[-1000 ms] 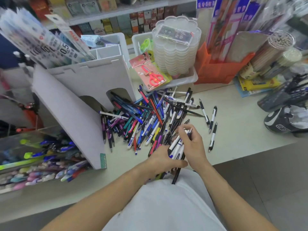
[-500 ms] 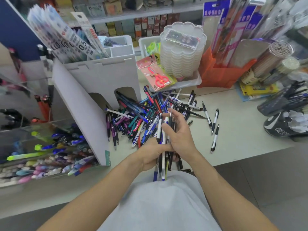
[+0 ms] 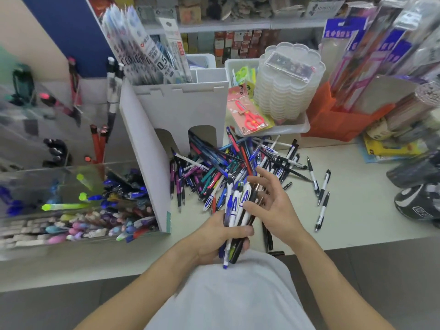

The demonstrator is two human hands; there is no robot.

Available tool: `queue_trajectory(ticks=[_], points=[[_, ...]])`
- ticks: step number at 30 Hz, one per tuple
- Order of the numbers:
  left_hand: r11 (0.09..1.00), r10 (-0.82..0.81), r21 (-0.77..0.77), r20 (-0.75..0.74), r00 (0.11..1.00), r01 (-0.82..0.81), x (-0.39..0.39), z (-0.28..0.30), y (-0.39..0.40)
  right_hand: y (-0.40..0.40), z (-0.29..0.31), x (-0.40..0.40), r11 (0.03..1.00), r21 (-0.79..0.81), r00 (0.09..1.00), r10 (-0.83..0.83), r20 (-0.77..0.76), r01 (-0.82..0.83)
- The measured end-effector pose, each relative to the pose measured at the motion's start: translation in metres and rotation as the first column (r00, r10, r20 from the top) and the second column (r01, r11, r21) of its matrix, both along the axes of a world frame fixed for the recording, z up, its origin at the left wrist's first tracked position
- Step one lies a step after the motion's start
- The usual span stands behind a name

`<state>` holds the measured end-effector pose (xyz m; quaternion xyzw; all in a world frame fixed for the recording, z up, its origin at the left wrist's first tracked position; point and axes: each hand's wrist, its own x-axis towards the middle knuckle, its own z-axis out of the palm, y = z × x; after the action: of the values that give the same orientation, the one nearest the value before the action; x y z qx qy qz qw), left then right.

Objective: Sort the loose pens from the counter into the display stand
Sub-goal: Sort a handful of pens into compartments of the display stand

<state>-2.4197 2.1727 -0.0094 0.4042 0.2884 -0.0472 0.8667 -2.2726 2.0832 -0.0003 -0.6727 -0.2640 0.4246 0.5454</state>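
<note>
left fingers (image 3: 240, 231) grip pen bundle (image 3: 234, 215) over counter edge (image 3: 357, 245).

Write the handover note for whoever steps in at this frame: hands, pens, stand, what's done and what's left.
Left hand: grips a bundle of pens, mostly white-and-blue, above the counter edge.
Right hand: open, fingers spread beside the bundle, holding nothing.
Pile of loose pens: on the counter in front of the white display stand; a few black-and-white pens lie apart to the right.
Done: one bundle gathered.
Left: put the bundle in the stand, then clear the pile and the strays.
</note>
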Motion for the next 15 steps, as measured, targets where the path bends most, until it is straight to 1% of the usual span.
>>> queue_trajectory(ticks=[1,2,4,7,10,12,14,15], points=[[1.000,0.014,0.004,0.030,0.999,-0.014,-0.002,0.003,0.004,0.002,0.004,0.000,1.000,0.021,1.000,-0.001,-0.015,0.001],[1.000,0.025,-0.006,0.057,0.998,-0.025,-0.005,0.006,0.007,0.004,0.009,0.000,1.000,0.029,1.000,0.010,0.004,-0.010],[0.999,0.035,-0.037,0.094,0.995,-0.032,-0.012,0.010,0.013,0.008,0.019,0.000,0.996,-0.009,0.988,0.084,0.133,-0.083],[1.000,-0.004,-0.011,0.139,0.990,0.005,-0.025,0.017,0.016,0.016,0.033,0.002,0.979,-0.082,0.922,0.205,0.328,-0.188],[0.998,-0.025,0.063,0.134,0.991,0.016,-0.034,0.021,0.017,0.024,0.046,-0.001,0.961,-0.128,0.822,0.276,0.497,-0.246],[0.994,-0.011,0.108,0.095,0.995,0.001,-0.037,0.024,0.017,0.028,0.057,-0.004,0.956,-0.140,0.790,0.291,0.539,-0.257],[0.990,0.017,0.139,0.057,0.998,-0.024,-0.040,0.026,0.018,0.032,0.069,-0.008,0.961,-0.096,0.802,0.270,0.533,-0.259],[0.988,0.033,0.146,0.045,0.998,-0.039,-0.042,0.028,0.020,0.034,0.073,-0.009,0.965,-0.063,0.824,0.250,0.508,-0.254]])
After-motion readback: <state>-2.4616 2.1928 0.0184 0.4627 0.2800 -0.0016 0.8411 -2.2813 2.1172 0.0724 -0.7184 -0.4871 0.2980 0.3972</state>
